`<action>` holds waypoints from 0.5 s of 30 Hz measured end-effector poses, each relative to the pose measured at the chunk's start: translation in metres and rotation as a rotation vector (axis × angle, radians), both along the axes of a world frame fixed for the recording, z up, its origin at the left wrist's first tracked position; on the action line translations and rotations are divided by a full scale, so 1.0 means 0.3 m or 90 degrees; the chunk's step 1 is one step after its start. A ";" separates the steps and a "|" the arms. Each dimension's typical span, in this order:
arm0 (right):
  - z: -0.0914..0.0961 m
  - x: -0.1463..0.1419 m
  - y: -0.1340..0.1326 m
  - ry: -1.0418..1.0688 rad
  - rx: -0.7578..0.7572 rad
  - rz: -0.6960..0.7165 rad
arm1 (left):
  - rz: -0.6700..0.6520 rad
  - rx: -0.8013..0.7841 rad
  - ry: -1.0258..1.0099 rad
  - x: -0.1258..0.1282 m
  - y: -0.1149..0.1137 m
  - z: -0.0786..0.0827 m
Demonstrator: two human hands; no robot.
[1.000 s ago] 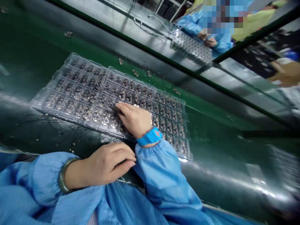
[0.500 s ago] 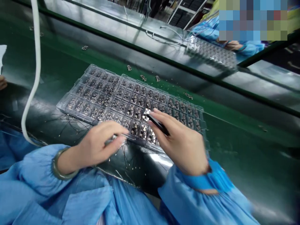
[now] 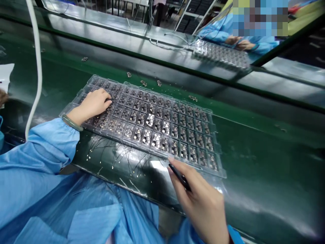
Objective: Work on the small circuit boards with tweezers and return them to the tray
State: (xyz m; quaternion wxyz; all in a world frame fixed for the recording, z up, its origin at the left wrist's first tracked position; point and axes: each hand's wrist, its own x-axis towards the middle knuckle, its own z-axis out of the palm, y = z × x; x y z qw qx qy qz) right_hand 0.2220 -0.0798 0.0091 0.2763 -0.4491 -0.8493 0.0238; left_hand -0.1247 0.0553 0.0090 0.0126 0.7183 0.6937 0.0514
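A clear plastic tray [image 3: 215,149] with many pockets of small circuit boards lies on the green belt. My left hand [image 3: 92,105] rests on the tray's left end, fingers curled down onto the boards there. My right hand [image 3: 200,200] sits at the tray's near edge, closed on black tweezers [image 3: 179,176] whose tip points toward the tray. Thin black wires [image 3: 119,157] with small metal ends lie spread on the belt just in front of the tray.
A white cable [image 3: 38,67] hangs at the left. Loose small parts [image 3: 143,82] lie on the belt beyond the tray. Across the metal rail another person's hands [image 3: 240,43] work at a second clear tray [image 3: 223,54].
My left hand moved from the near edge up onto the tray's left end. My right hand with the tweezers drew back off the tray to its near edge.
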 end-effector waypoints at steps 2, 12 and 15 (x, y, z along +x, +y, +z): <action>-0.037 0.008 0.007 -0.003 0.026 -0.029 | 0.007 0.004 0.004 -0.002 0.000 0.000; -0.171 0.027 0.080 -0.106 0.207 -0.159 | -0.012 0.005 0.020 -0.018 0.042 0.078; -0.189 0.046 0.077 -0.083 0.223 -0.158 | -0.024 -0.004 0.013 -0.012 0.085 0.076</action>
